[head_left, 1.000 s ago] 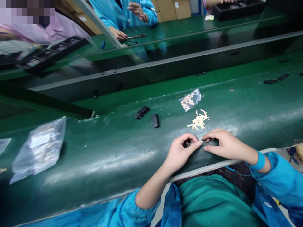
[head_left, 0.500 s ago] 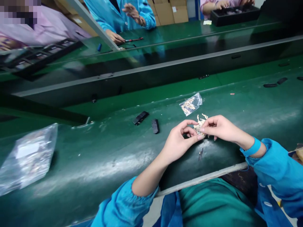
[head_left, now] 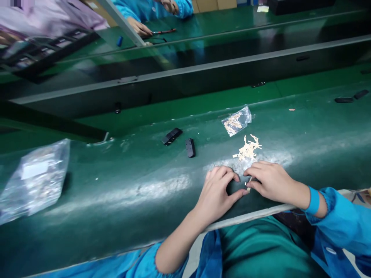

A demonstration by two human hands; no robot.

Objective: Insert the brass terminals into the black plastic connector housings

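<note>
My left hand (head_left: 218, 191) and my right hand (head_left: 270, 180) rest together on the green conveyor belt (head_left: 121, 193) near its front edge. Their fingertips meet around a small dark part (head_left: 245, 186), pinched between thumbs and fingers. A pale sliver shows at my right fingertips. Just beyond the hands lies a loose pile of tan strips (head_left: 248, 148). Farther back sits a small clear bag (head_left: 237, 121) with more tan strips. Both arms wear blue sleeves.
Two black plastic pieces (head_left: 172, 136) (head_left: 190, 147) lie on the belt to the left. A large clear bag (head_left: 34, 179) sits far left. More black parts (head_left: 343, 100) lie far right. Other people's hands work across the line (head_left: 139, 27).
My hands had reached forward to the tan strip pile half a second ago; now they have drawn back toward the belt's front edge and come together again over the small dark part.
</note>
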